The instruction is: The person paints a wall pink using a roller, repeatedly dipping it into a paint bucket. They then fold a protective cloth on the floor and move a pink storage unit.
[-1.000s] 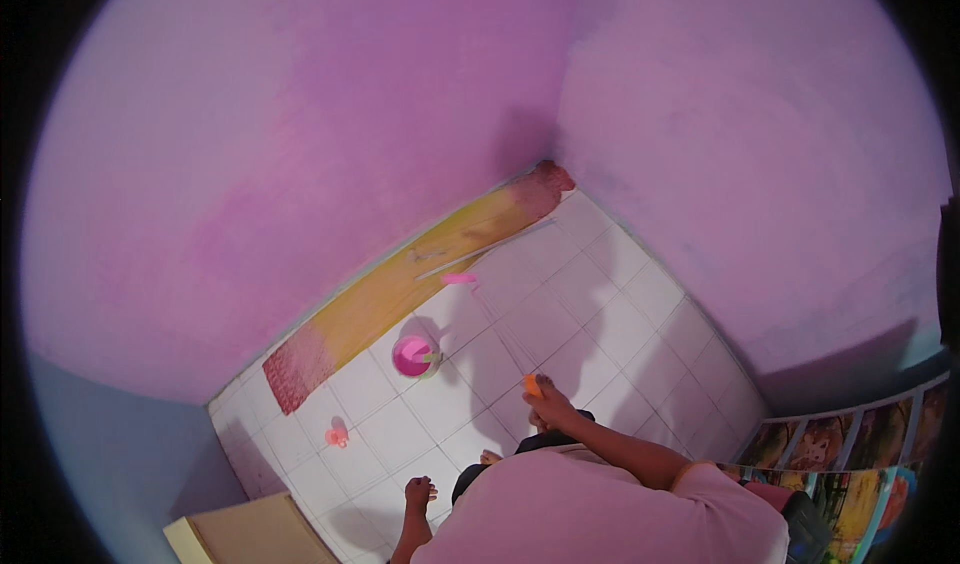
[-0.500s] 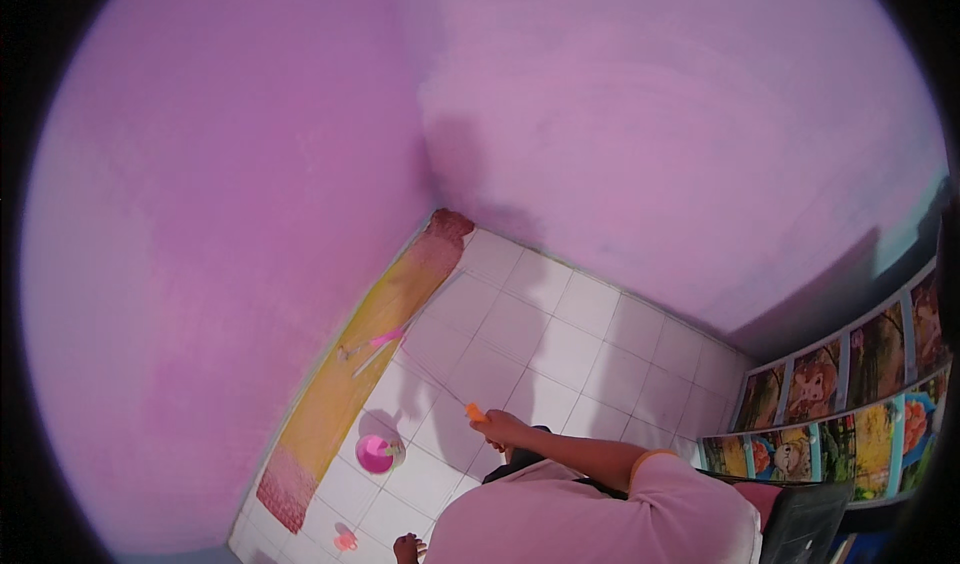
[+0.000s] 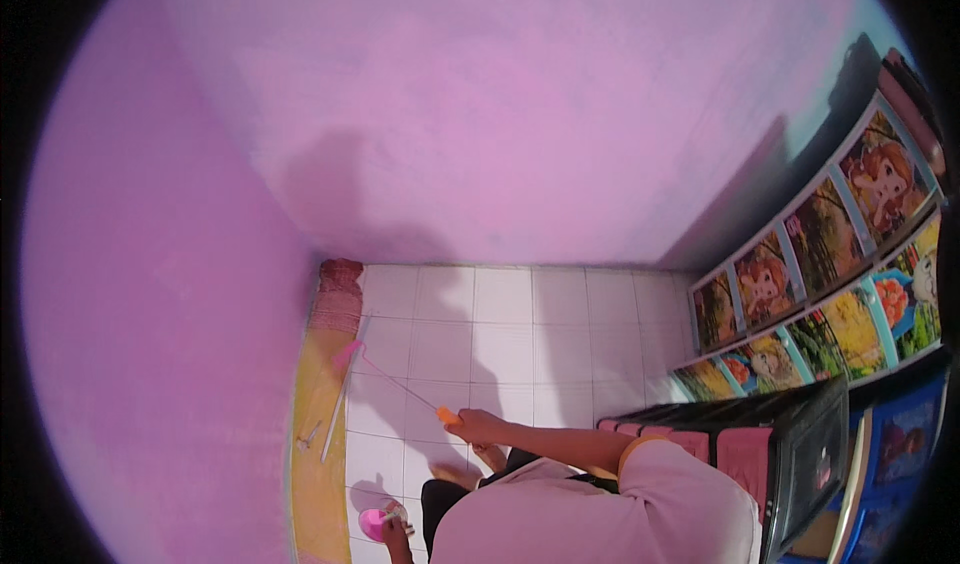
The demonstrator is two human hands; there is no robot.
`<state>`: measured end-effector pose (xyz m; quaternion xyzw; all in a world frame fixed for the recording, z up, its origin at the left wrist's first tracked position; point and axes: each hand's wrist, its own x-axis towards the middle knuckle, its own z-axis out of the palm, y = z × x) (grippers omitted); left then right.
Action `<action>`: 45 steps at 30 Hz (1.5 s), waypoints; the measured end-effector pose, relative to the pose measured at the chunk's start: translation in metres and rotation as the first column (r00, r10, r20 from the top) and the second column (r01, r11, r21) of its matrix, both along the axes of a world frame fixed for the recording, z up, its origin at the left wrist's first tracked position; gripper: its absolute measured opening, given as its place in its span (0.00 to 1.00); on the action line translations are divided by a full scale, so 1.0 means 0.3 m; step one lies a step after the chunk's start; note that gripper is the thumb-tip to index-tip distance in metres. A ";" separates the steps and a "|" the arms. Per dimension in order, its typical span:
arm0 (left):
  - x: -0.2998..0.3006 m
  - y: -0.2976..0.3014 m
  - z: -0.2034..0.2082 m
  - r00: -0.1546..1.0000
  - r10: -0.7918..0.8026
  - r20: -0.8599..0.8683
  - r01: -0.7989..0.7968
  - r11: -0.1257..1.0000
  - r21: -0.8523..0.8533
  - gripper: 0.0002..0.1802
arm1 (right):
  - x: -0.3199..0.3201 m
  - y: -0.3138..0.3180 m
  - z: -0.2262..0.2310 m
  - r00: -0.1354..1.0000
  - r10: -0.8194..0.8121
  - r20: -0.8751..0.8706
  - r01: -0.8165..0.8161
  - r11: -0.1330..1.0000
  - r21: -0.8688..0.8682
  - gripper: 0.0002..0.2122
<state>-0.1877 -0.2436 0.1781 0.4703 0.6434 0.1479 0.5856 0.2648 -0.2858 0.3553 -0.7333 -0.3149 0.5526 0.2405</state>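
Observation:
My right hand is closed around the orange handle of a paint roller. Its thin rod runs away to the left and ends in a pink roller head beside the yellow strip along the left wall. Lower left, a small bucket of bright pink paint stands on the tiles. My left hand is over the bucket's right side with bent fingers, at a small whitish thing too blurred to name.
A long pale stick lies across the edge of the yellow and dark red floor strip. Pink-violet walls meet at the far left. On the right stand drawer cabinets with picture fronts and a black one with pink drawers.
My view has swung right, so the corner and floor strip now sit further left. My left hand has come to the paint bucket. The roller stays in my right hand.

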 end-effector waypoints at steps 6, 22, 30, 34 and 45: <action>0.517 0.267 0.264 0.951 -0.169 0.261 0.204 0.972 -0.116 0.22 | 0.046 0.101 0.135 0.998 0.027 0.053 -0.027 1.000 -0.003 0.28; 0.972 0.733 0.611 0.742 -0.006 0.671 0.376 0.832 -0.408 0.34 | -0.025 0.763 0.119 0.978 0.204 0.037 -0.200 0.974 -0.102 0.46; 0.954 0.845 0.492 0.704 0.267 0.657 0.192 0.820 -0.539 0.26 | -0.013 0.952 0.132 0.893 0.429 -0.134 -0.445 0.888 -0.121 0.48; 0.959 0.909 0.454 0.780 0.362 0.510 -0.053 0.851 -0.522 0.25 | 0.052 1.050 0.144 0.816 0.510 -0.273 -0.536 0.844 -0.023 0.48; 0.997 1.127 0.436 0.501 0.744 0.442 -0.430 0.657 -0.619 0.21 | 0.638 1.357 -0.124 0.893 0.437 -0.110 -0.441 0.897 -0.023 0.32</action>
